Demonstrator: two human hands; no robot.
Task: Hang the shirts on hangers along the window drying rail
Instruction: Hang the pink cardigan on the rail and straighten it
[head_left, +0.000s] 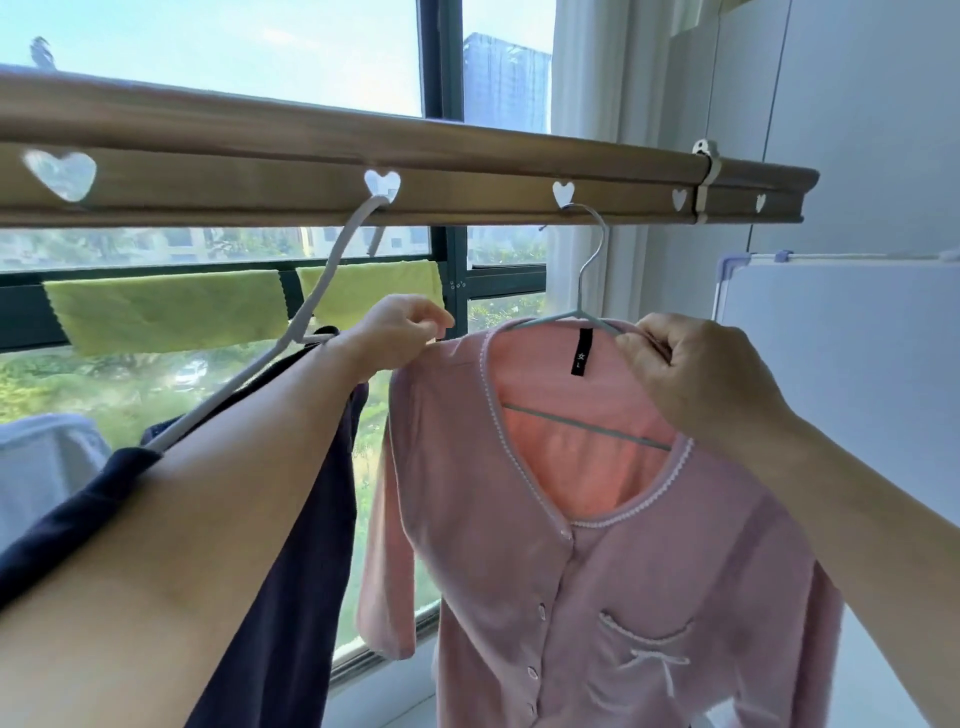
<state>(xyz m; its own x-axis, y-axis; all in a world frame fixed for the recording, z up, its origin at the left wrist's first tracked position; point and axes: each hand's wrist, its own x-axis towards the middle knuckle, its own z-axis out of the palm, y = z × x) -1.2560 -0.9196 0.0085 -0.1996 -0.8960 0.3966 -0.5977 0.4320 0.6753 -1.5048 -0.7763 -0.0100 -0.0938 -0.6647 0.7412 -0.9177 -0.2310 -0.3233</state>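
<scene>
Left forearm (218, 519): nearest, pressed against navy garment (291, 545).
Left hand (400, 332): pinched shut on pink shirt (597, 545) shoulder, 10 o'clock of the collar.
Right hand (691, 374): clamped on the opposite shoulder.
Pink shirt: on hanger (587, 291), hooked in rail (415, 171) heart slot.
Risk: uneven tugging could slide the shirt off or unhook the hanger.
Room: free slots toward 3 o'clock; navy garment crowded 9 o'clock.

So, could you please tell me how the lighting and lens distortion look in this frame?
Head view: strong backlight from the window blows out the sky; the drying rail bows from wide-angle distortion; the left forearm is soft and oversized near the lens; the pink shirt stays evenly lit.
</scene>
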